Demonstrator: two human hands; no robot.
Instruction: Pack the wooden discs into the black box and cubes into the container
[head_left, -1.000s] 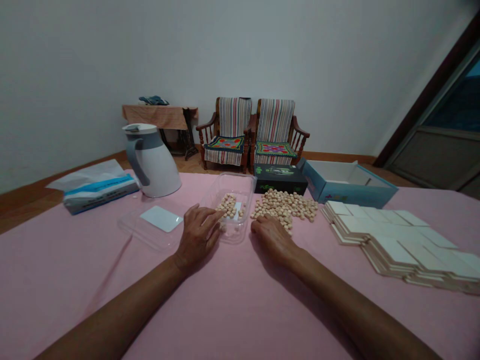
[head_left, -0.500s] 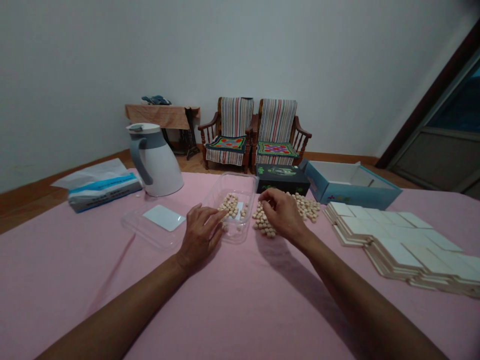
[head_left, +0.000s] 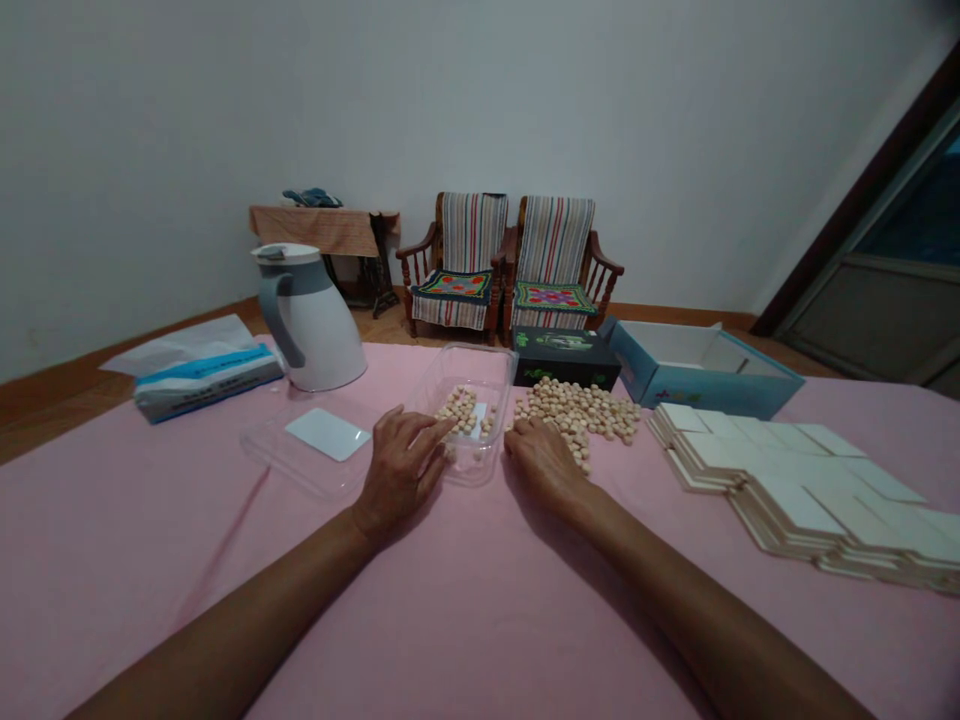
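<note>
A clear plastic container (head_left: pixel 491 372) stands in the middle of the pink cloth, with several small round beige pieces (head_left: pixel 459 408) inside. My left hand (head_left: pixel 405 462) rests over its near left rim, steadying it with slightly bent fingers. Just right of the container, my right hand (head_left: pixel 546 462) is low on the cloth at the left edge of a loose pile of the same beige pieces (head_left: pixel 581 408). Its fingers are curled in, and the fingertips are hidden, so what they hold cannot be made out. A clear lid (head_left: pixel 281 455) with a white label lies left of my left hand.
Behind the pile stand a black box (head_left: pixel 566 352) and an open blue box (head_left: pixel 712 388). Stacks of thin pale wooden tiles (head_left: pixel 795 465) lie on the right. A grey-white jug (head_left: pixel 319 335) and a tissue pack (head_left: pixel 206 375) are at the left. Two wooden chairs (head_left: pixel 475 240) stand beyond.
My right hand has come down and toward me from above the pile to its left edge, uncovering more of the pieces. My left hand stays at the container.
</note>
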